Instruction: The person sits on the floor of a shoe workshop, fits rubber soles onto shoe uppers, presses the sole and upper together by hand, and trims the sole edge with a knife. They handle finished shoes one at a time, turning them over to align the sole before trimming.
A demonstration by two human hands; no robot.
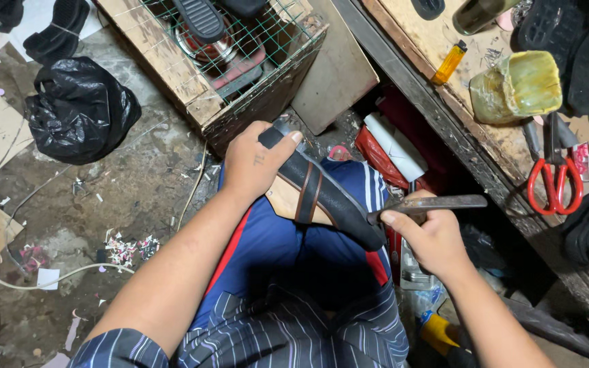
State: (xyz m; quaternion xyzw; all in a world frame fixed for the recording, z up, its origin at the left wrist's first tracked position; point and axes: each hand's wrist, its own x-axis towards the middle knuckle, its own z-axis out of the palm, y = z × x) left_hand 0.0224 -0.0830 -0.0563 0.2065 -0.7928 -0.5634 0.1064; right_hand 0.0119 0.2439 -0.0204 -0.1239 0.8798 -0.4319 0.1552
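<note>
Sandal [322, 194] toe hidden under left hand [253, 163] (bench things cropped).

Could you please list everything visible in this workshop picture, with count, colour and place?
Black rubber sandal with tan sole: one, on the knee, held by both hands.
Flat metal blade: one, grey, in the right hand, against the sandal's end.
Red-handled scissors: one, on the wooden bench at right.
Yellowish glue tub: one, on the bench.
Orange lighter: one, on the bench.
Black plastic bag: one, on the floor at left.
Wooden crate with green wire mesh: one, ahead of the knee.
Left hand: grips the sandal's upper end.
Right hand: grips the blade.
</note>
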